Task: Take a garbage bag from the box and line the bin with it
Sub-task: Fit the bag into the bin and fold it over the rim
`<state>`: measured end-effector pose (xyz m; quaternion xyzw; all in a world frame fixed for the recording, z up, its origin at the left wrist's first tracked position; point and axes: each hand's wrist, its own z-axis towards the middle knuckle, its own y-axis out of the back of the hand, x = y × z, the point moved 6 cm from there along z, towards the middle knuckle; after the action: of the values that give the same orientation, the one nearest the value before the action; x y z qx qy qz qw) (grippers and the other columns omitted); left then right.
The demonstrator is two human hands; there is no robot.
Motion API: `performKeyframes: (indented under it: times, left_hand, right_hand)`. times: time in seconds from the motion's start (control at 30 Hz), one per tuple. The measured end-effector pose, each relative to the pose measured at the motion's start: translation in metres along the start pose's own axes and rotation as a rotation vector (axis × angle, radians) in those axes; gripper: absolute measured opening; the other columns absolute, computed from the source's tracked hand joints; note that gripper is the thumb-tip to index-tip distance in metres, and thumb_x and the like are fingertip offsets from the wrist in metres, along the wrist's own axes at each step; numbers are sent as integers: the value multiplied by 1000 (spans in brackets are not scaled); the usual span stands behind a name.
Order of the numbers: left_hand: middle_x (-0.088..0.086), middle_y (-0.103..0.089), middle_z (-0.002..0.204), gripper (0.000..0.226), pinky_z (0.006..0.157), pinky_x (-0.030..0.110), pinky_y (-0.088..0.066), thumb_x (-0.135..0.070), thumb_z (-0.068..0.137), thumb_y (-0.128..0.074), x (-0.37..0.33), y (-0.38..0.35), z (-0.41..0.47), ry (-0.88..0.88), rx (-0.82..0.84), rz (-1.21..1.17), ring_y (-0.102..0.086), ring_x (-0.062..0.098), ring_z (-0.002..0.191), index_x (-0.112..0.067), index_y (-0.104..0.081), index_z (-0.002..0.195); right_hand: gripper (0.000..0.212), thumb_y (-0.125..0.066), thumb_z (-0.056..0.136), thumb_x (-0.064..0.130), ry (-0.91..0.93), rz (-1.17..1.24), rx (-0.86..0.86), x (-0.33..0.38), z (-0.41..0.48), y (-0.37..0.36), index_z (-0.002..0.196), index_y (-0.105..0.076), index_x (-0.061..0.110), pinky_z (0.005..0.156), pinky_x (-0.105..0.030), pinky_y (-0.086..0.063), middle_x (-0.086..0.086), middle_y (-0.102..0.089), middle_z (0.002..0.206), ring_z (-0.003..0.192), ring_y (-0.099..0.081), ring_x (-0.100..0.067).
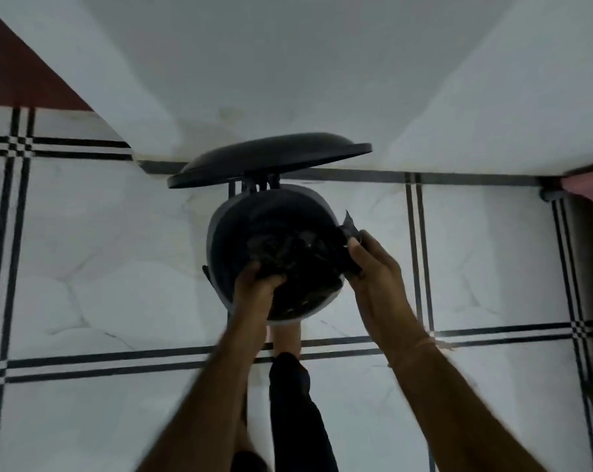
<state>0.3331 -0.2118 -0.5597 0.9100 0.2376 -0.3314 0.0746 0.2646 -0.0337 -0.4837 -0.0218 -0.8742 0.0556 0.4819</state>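
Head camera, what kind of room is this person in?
Probably a home interior, perhaps a kitchen or bathroom corner. It shows a marble-look tiled floor with black lines, plain white walls, and a small pedal bin with its lid up.

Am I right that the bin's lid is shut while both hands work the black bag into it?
Not quite: the lid is raised, standing open behind the bin, as the head view shows. The rest holds: the left hand and right hand both grip the black garbage bag at the bin's mouth.
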Motion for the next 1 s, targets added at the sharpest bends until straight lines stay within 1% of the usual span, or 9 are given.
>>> performKeyframes:
  times: [0.1, 0.27, 0.43, 0.53, 0.63, 0.7, 0.83, 0.93, 1.0]
  left_hand:
    - [4, -74, 123, 35, 96, 46, -56, -13, 88, -72, -6, 30, 11, -41, 39, -123, -66, 28, 117, -26, -72, 121]
    - [25, -60, 139, 48, 95, 50, -56, -19, 94, -66, -25, 49, 39, -90, 83, -441, -62, 42, 124, -2, -58, 138]
    - [21, -67, 133, 51, 106, 58, -48, -20, 82, -76, -29, 39, 45, -126, 43, -357, -62, 44, 125, -11, -68, 131]
    - [24, -60, 140, 50, 106, 52, -49, -13, 90, -68, -37, 53, 54, -201, 61, -398, -60, 43, 126, -7, -61, 139]
    - [16, -66, 117, 39, 82, 33, -60, -4, 100, -51, -33, 91, 66, -189, -18, -349, -64, 32, 104, 2, -55, 138]
    - [18, -61, 122, 38, 83, 32, -60, -5, 103, -45, -24, 109, 70, -161, -11, -324, -61, 31, 107, 2, -50, 140]
    - [25, -51, 147, 42, 109, 49, -47, -14, 106, -46, -14, 111, 68, -83, 98, -297, -54, 39, 131, 0, -46, 146]
    - [27, -48, 146, 48, 105, 48, -51, -22, 107, -44, -20, 115, 67, -102, 128, -356, -52, 39, 131, 2, -39, 149]
    - [32, -44, 149, 50, 101, 45, -53, -23, 107, -45, -20, 119, 70, -102, 128, -388, -51, 39, 131, 1, -37, 150]
  right_hand:
    - [28, -59, 102, 15, -14, -66, -26, -14, 14, -2, 127, -65, 2, 103, -42, -56, -14, -72, 115, 118, -67, -34]
    - [53, -73, 93, 12, 31, -308, -277, -20, 31, 15, 144, -56, 12, 105, -29, -50, 17, -67, 109, 109, -65, -7]
    - [51, -76, 91, 23, 93, -620, 27, -35, 35, -18, 138, -58, 31, 90, -9, -52, 19, -68, 113, 108, -64, 10]
    - [60, -76, 88, 38, 61, -407, -102, -36, 52, -8, 144, -57, 26, 101, -31, -55, 7, -72, 124, 119, -66, -8]
    - [51, -75, 90, 28, 2, -364, -165, -37, 60, 7, 138, -64, 15, 101, -37, -54, 2, -74, 115, 113, -69, -20]
    - [41, -70, 94, 20, -31, -153, -266, -40, 64, 27, 130, -67, 1, 99, -44, -55, -17, -73, 118, 110, -68, -31]
    - [31, -61, 102, 14, -179, -78, -95, -45, 66, 26, 129, -66, 0, 97, -48, -57, -27, -71, 120, 109, -70, -35]
    - [34, -66, 98, 17, -240, -311, 83, -39, 65, 26, 132, -65, 17, 78, -36, -58, -12, -75, 107, 95, -71, -26]
    - [19, -67, 98, 18, -225, -459, 117, -31, 63, 31, 115, -72, 13, 62, -26, -45, -13, -65, 87, 75, -57, -20]
